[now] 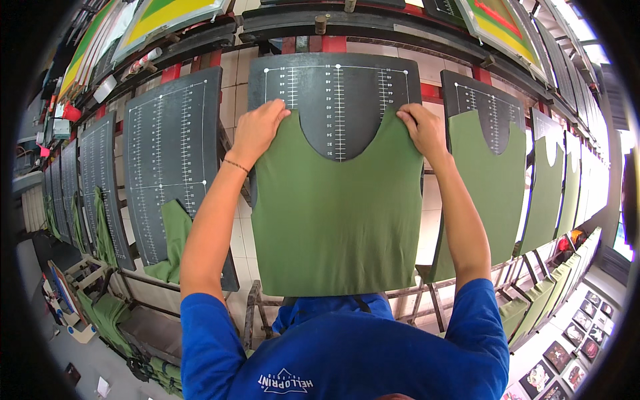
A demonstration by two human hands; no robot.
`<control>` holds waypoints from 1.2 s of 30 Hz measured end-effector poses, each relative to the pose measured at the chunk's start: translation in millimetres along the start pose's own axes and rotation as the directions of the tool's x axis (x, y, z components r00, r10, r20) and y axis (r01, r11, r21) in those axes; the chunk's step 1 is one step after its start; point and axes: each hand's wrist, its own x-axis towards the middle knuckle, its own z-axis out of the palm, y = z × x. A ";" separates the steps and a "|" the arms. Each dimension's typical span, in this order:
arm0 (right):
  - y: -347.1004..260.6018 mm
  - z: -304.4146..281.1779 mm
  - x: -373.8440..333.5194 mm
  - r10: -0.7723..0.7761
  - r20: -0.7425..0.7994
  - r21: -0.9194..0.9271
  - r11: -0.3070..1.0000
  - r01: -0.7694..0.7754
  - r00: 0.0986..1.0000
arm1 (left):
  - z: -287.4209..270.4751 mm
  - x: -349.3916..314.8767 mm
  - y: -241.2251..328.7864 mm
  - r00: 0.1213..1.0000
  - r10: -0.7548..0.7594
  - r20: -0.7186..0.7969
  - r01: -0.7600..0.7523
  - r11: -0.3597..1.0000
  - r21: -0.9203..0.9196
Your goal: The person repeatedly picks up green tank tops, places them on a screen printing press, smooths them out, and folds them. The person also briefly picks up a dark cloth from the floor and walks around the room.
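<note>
A green shirt panel [337, 220] with a scooped neckline lies over the dark printing board [363, 100] in front of me. White ruler scales show on the board above the neckline. My left hand [260, 128] pinches the panel's upper left shoulder corner. At the upper right shoulder corner, my right hand [425, 132] grips the cloth between thumb and fingers. Between the hands the fabric lies mostly smooth, with faint creases lower down. Its bottom edge reaches the near end of the board, close to my body.
To the right, a neighbouring board carries another green panel [490, 193], with several more beyond. On the left board [163, 133] a crumpled green cloth [175, 240] lies near the lower edge. Framed screens [163, 23] stand along the far rail. Metal racks run below the boards.
</note>
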 end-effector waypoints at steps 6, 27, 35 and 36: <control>4.7 7.1 22.2 0.000 0.012 -0.058 0.998 0.000 1.000 | 9.2 22.0 -22.6 0.998 0.024 0.062 -0.028 0.997 0.071; 6.3 -9.9 -30.4 0.223 -0.242 -0.178 0.946 -0.269 0.944 | -17.5 -32.2 11.0 0.945 -0.271 -0.184 0.299 0.943 0.145; -70.6 -59.1 -339.9 0.653 0.678 0.114 0.359 -0.926 0.337 | -46.8 -352.7 116.4 0.461 -0.758 0.461 0.871 0.286 -0.400; -79.7 -66.6 -363.4 0.655 0.695 0.073 0.348 -0.935 0.298 | -52.6 -376.9 131.1 0.429 -0.745 0.510 0.885 0.232 -0.404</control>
